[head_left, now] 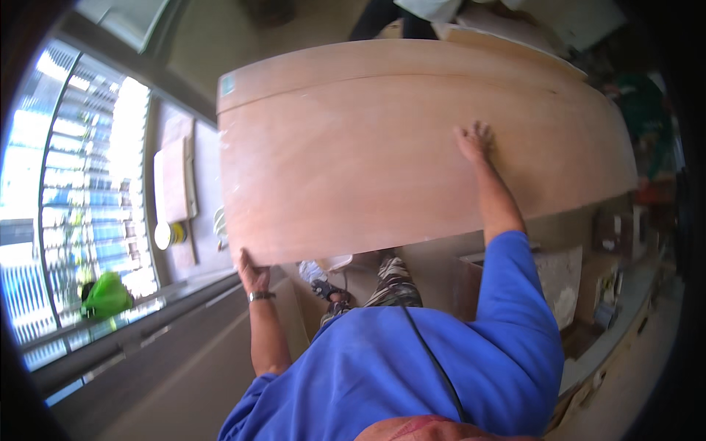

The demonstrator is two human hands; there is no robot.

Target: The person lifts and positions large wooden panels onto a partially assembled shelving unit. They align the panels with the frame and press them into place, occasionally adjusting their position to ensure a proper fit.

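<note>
A large pinkish-brown plywood sheet (346,162) spreads out in front of me, with a long line running near its far edge. At its near left corner, my left hand (254,275) grips the edge, some fingers hidden by the board. Farther in and to the right, my right hand (476,141) rests on the top face with its fingers somewhat spread. A small greenish label (227,84) is stuck at the far left corner. What supports the sheet from below is hidden.
Beyond the sheet stands a person in dark trousers (382,18); a green-clothed figure (643,110) is at the far right. Louvred windows (95,162), a bright green bag (108,295), stacked boards (173,180) and a yellow tub (176,234) are on the left. A cluttered bench (596,356) lies right.
</note>
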